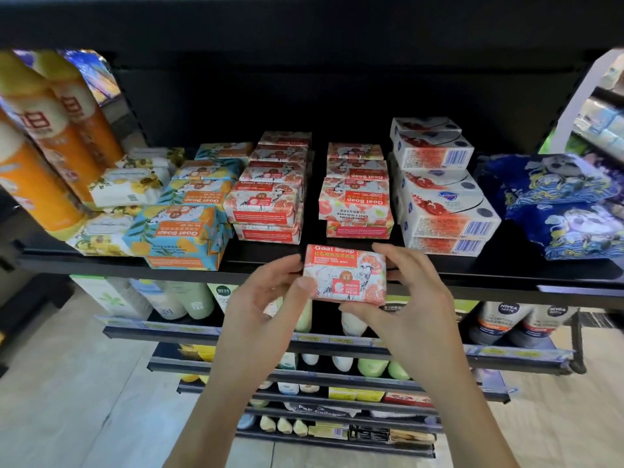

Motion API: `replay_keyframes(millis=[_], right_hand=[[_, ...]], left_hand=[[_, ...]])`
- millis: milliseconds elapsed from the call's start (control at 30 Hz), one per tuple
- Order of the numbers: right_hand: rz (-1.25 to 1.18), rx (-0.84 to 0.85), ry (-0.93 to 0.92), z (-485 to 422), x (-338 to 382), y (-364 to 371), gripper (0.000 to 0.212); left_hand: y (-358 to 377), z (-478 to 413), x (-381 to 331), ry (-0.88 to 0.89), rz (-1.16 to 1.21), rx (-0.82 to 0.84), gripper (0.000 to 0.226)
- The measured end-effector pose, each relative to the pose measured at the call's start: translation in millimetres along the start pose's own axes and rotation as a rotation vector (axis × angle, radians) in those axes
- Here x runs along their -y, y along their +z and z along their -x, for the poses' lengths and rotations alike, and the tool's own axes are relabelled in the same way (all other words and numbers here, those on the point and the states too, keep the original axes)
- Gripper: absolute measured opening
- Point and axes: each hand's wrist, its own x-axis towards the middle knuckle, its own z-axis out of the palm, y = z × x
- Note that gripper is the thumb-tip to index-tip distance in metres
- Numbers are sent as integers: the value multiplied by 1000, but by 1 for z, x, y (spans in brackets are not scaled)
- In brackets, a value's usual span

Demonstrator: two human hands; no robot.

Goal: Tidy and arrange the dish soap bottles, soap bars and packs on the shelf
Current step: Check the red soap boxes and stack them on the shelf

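Observation:
A red-and-white Goat Soap bar (344, 273) is held in front of the black shelf's front edge (506, 275). My left hand (266, 305) pinches its left side with the thumb on the front face. My right hand (408, 298) grips its right end and lower edge. Behind it on the shelf stand two stacks of the same red soap bars (270, 201) (356, 197). To the left are blue-and-orange Goat Soap bars (184, 231) and white-and-yellow floral bars (125, 187). White boxed soaps (442, 197) are stacked to the right.
Orange dish soap bottles (44, 157) lean at the far left. Blue patterned packs (567, 204) lie at the right end. Lower shelves hold bottles and Nivea tubes (506, 319). A bare strip of shelf lies in front of the red stacks.

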Motion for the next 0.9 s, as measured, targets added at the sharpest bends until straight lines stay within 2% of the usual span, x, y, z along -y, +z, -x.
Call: replay_keyframes(millis=[133,267,367,467,600,667,800,900], right_hand=[[28,-38,69,-13,1,1,83],[54,-85,103,-22,5,5,84],[23,-130,122,-25,7,10,77],[117,-213,125,-25,8,14,69],[274,-340,-54,-22,26,15,57],[217,-267,-135,-30,48,15,54],[225,115,-145,-71,93,30,74],[334,204,-179,-100,114,48,85]], left_hand=[[-20,-14,20,268,-484,-54,36],[-32,-36,45,466,-793,-15,45],[-32,-45,59,523,-855,-4,49],[-32,-49,68,565,-842,-26,49],[-30,-49,70,584,-787,-59,48],[-29,-49,70,591,-784,-56,47],[-30,-52,73,617,-782,-63,46],[-30,-53,75,615,-760,-50,49]])
